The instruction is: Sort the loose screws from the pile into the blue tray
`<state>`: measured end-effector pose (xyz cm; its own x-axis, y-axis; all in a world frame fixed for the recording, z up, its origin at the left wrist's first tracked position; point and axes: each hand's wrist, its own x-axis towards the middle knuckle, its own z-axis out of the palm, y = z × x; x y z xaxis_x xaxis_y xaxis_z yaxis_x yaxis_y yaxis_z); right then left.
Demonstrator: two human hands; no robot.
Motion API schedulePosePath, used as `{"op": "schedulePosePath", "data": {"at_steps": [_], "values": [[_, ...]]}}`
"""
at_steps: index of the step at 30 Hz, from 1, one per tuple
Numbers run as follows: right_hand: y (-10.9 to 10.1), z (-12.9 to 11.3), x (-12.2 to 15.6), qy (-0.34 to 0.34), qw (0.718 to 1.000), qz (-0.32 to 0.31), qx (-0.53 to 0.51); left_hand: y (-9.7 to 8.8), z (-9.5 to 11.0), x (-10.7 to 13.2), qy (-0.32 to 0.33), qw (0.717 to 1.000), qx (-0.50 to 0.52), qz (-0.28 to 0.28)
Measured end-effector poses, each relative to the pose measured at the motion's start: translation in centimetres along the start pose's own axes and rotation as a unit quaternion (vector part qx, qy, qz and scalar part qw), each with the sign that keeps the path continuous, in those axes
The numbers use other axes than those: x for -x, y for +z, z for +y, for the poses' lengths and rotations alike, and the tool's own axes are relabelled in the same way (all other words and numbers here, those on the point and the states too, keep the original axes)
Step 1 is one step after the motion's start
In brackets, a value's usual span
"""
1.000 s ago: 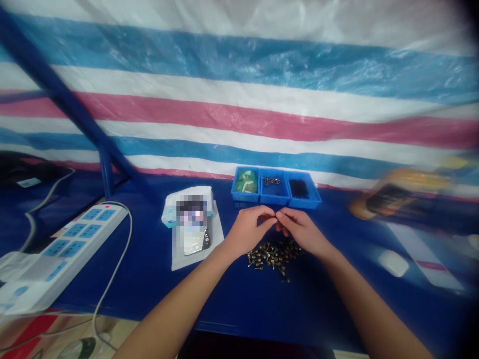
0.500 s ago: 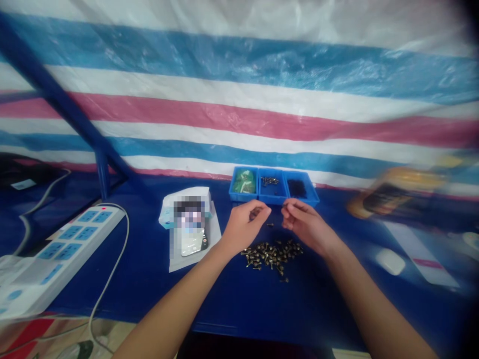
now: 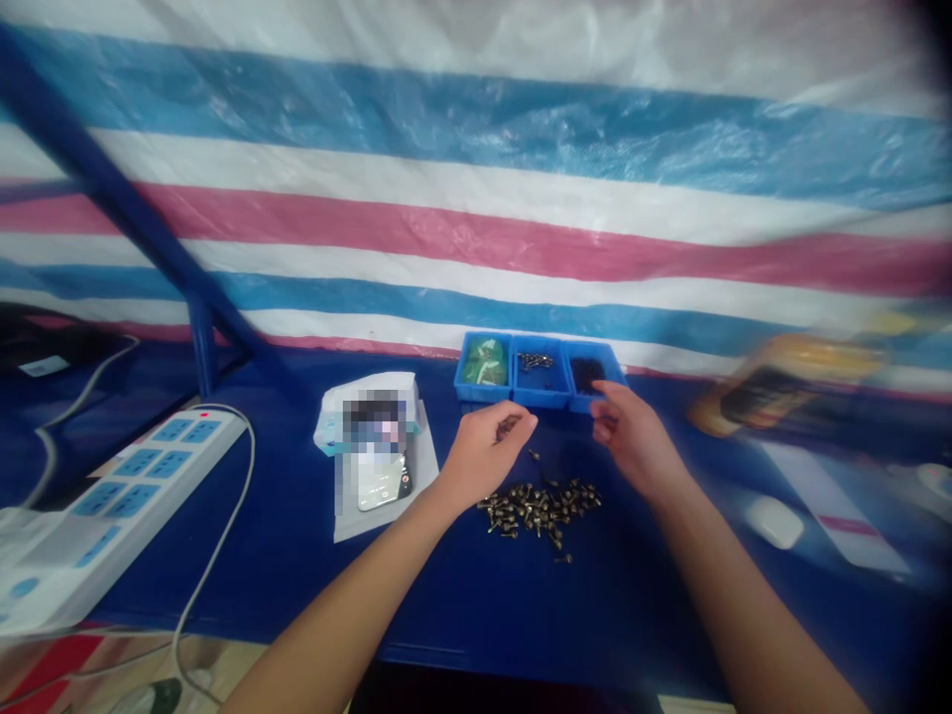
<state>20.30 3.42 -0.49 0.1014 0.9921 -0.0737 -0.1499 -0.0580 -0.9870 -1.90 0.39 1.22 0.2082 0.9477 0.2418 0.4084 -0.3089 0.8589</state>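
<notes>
My left hand (image 3: 491, 446) is closed above the table, left of the bins' front. Small dark bits show inside its curled fingers, too small to name. My right hand (image 3: 636, 441) is at the front of the right blue bin (image 3: 621, 379), its index finger stretched toward the bin and the others loosely bent, with nothing visible in them. Inside that bin lies a heap of small black pieces (image 3: 587, 372). Below and between my hands, a loose pile of brass-coloured screws (image 3: 539, 508) is spread on the blue table (image 3: 476, 605).
The middle bin (image 3: 540, 399) holds several screws; the left bin (image 3: 485, 393) has a green bag. A phone (image 3: 383, 486) lies on white packaging to the left, beyond a power strip (image 3: 138, 476). On the right are a white case (image 3: 774, 523) and a blurred yellow-brown container (image 3: 803, 382).
My right hand has moved right, away from my left hand, and its index finger now reaches out by the right bin. The left hand stays nearly where it was.
</notes>
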Motion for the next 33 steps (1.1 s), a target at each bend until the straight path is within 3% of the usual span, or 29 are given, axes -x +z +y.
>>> {"op": "schedulePosePath", "data": {"at_steps": [2,6,9,15,21,29,33], "values": [[0.3,0.1,0.5,-0.058,0.985,-0.069,0.146,0.0,-0.1,0.0,0.004,1.0,-0.005,0.006],[1.0,0.5,1.6,-0.176,0.865,-0.254,0.394,0.0,-0.2,-0.1,0.005,1.0,-0.016,0.013],[1.2,0.9,1.9,-0.204,0.814,-0.317,0.442,0.0,-0.2,-0.2,0.003,1.0,-0.015,0.012],[1.1,1.0,1.7,-0.209,0.772,-0.358,0.482,0.1,-0.2,-0.2,0.005,1.0,-0.023,0.013],[1.2,0.8,1.9,-0.194,0.79,-0.325,0.482,0.1,-0.3,-0.3,0.003,0.999,-0.032,0.009],[1.7,-0.7,2.2,-0.175,0.903,-0.23,0.318,0.3,0.0,0.1,0.033,0.999,-0.023,-0.008],[1.8,-0.5,2.2,-0.169,0.93,-0.214,0.246,0.3,-0.2,0.0,0.028,0.999,0.002,-0.026]]}}
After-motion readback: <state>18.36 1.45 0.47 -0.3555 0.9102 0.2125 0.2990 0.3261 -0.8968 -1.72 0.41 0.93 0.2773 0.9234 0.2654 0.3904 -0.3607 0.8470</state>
